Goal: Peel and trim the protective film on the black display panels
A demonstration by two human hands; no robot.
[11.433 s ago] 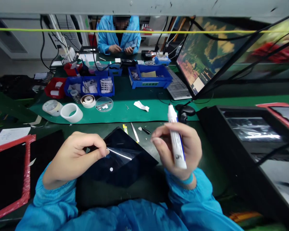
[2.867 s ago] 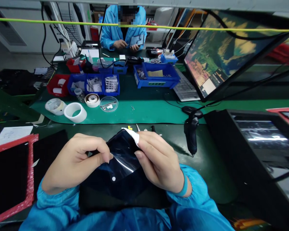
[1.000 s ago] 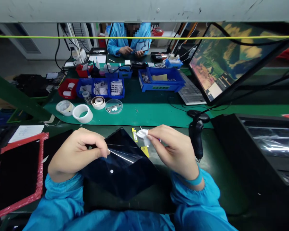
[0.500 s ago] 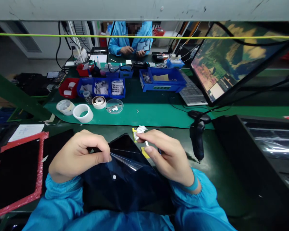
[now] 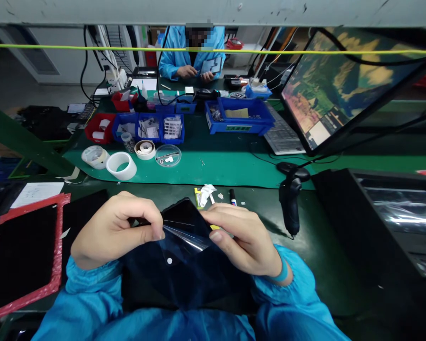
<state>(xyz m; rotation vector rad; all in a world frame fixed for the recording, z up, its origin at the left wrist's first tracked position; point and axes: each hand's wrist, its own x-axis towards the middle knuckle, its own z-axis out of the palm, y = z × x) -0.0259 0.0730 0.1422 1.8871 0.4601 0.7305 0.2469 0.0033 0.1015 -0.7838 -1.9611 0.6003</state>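
A glossy black flat panel (image 5: 186, 212), probably a screen, lies low in front of me, with a far corner pointing away. Clear protective film (image 5: 188, 239) is partly lifted from it, creased and catching the light. My left hand (image 5: 119, 232) pinches the film's edge between thumb and index finger. At the panel's right edge is my right hand (image 5: 246, 237), thumb and index finger apart, fingertips beside the film; whether they touch it I cannot tell. A white round sticker (image 5: 169, 261) shows near the lifted film. The panel's near part merges into shadow.
Crumpled white paper (image 5: 208, 192) and a black marker (image 5: 233, 197) lie beyond my right hand. A barcode scanner (image 5: 290, 203) stands to the right. At left are a red-edged panel (image 5: 62, 227) and tape rolls (image 5: 121, 166). Parts bins (image 5: 172, 130) and a co-worker (image 5: 177, 52) are farther back.
My right hand has moved slightly left and down to the panel's edge, uncovering the black marker behind it. My left hand keeps its pinch on the film.
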